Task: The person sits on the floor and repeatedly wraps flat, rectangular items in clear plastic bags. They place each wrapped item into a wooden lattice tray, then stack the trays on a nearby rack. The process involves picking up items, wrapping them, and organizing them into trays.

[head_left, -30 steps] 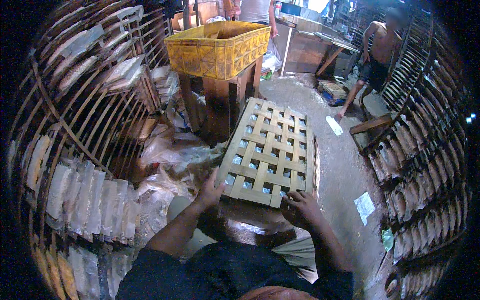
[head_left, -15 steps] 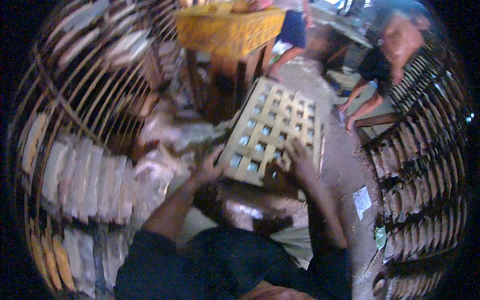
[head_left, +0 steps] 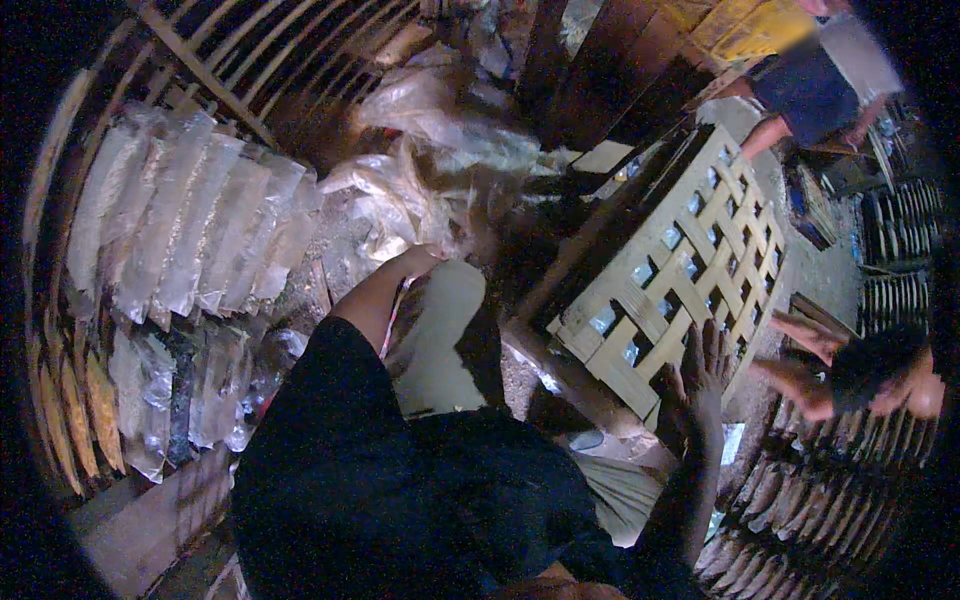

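Note:
A pale lattice panel (head_left: 735,255) of crossing flat strips with square openings lies tilted to my right. Bits of something shiny show through its holes. My right hand (head_left: 706,362) rests on its near edge, fingers spread and stretched out, holding nothing I can see. My left hand (head_left: 422,262) reaches down beside my bent left knee (head_left: 440,320). It is close to a heap of crumpled clear plastic (head_left: 400,205) on the floor. The knee and shadow hide its fingers, so whether it grips anything is unclear.
Racks on the left hold several plastic-wrapped slabs (head_left: 190,215). A yellow crate (head_left: 755,30) stands at the far right, a person in dark shorts (head_left: 805,95) beside it. Another person (head_left: 880,380) is close on the right, near racks of stacked pieces (head_left: 820,490).
My left hand has left the panel's left edge and dropped toward the plastic heap. My right hand stays at the panel. The view has swung left, so the panel sits farther right.

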Demonstrator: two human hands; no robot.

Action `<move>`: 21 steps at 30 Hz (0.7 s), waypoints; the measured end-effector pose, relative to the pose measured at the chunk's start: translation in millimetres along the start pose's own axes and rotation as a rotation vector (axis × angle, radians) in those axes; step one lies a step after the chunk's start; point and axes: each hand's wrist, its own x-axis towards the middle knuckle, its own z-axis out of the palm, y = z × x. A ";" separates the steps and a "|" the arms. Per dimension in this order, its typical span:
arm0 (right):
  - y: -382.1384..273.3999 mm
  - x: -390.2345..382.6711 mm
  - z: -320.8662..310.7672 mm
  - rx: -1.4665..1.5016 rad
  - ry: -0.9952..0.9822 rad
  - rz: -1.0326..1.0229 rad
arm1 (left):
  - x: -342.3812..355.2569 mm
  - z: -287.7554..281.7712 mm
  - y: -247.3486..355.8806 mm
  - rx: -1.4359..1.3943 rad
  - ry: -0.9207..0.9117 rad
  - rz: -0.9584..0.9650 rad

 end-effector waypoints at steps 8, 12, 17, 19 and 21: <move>32.4 1.9 29.1 -0.080 0.049 -0.061 | 22.0 65.4 19.0 -0.328 0.007 -0.264; 35.2 3.9 27.4 -0.020 0.027 -0.044 | 44.0 72.6 44.1 -0.833 0.043 -0.406; 23.5 3.8 22.5 0.024 0.035 -0.013 | 62.3 42.1 88.8 -0.313 0.101 -0.048; 19.7 13.7 16.8 0.008 0.034 -0.032 | 66.3 11.8 108.7 0.599 0.455 0.179; 20.1 7.6 17.5 -0.023 0.035 -0.014 | 68.0 -33.9 183.9 0.581 0.664 0.210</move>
